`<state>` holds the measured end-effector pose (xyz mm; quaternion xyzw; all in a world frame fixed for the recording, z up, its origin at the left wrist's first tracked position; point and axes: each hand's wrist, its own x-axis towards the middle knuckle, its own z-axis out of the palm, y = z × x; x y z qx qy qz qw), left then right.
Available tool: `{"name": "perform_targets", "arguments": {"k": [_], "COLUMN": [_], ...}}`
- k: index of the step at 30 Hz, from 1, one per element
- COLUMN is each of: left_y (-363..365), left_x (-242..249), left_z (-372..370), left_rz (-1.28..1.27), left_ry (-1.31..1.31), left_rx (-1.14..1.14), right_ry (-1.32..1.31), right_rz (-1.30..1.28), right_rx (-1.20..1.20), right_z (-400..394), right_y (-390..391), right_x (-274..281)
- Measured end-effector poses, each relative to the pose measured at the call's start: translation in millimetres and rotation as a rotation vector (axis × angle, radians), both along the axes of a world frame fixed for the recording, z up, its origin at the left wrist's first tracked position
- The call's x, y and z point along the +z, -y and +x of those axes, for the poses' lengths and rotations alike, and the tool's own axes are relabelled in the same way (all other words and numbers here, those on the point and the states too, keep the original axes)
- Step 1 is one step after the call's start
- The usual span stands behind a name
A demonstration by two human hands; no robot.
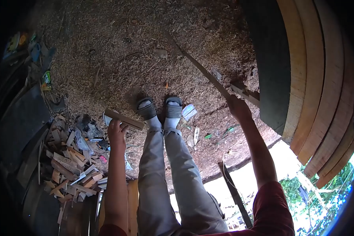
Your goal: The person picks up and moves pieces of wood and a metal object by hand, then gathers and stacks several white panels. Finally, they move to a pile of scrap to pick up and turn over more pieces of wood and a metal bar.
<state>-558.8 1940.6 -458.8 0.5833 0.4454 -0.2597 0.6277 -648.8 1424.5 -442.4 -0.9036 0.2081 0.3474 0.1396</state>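
Note:
My left hand (117, 133) is closed on a short wooden block (126, 119), which tilts down to the right beside my left foot. A pale round-edged thing (107, 117) shows behind the block's left end; I cannot make out what it is. My right hand (239, 109) grips the near end of a long, thin wooden strip (204, 72). The strip slants up and left over the shavings-covered ground, and its far end fades into shadow. Close to the right hand, a piece of wood (246, 94) sticks out from beside the dark board.
Wood offcuts (69, 161) lie heaped at left with plastic scraps. Tall curved-looking planks (312, 78) and a dark board (269, 67) stand at right. My sandalled feet (173, 108) are on shavings (118, 59). A narrow dark wooden piece (235, 194) leans at lower right.

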Motion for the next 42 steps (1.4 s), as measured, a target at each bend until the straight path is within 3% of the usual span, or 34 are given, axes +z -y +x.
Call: {"name": "perform_targets", "arguments": {"k": [8,22,29,34,36,37,42], "left_y": [1,-2,4,6,7,6,-18], "left_x": [-5,-7,-13,-15,-16,-15,-9], "left_z": [-12,5,9,12,11,12,14], "left_rz": [-0.073,-0.013,-0.047,-0.054,-0.051,-0.022,0.094], "left_ry": [0.036,0.038,0.065,0.061,0.065,0.073,0.091], "left_rx": [0.117,0.069,0.048,0.009,0.001,0.001,0.021], "right_ry": [0.0,-0.026,0.097,-0.097,-0.317,-0.235,-0.067], "right_rz": [0.062,0.086,0.151,0.188,0.197,0.247,0.218], "right_rx": [-0.011,-0.111,-0.12,-0.148,0.233,0.253,-0.177], "right_z": [-3,-29,-37,-34,-36,-43,-33], "right_y": [-6,-29,-42,-68,-90,-104,-123], "right_x": [20,32,32,62,61,59,49]}}
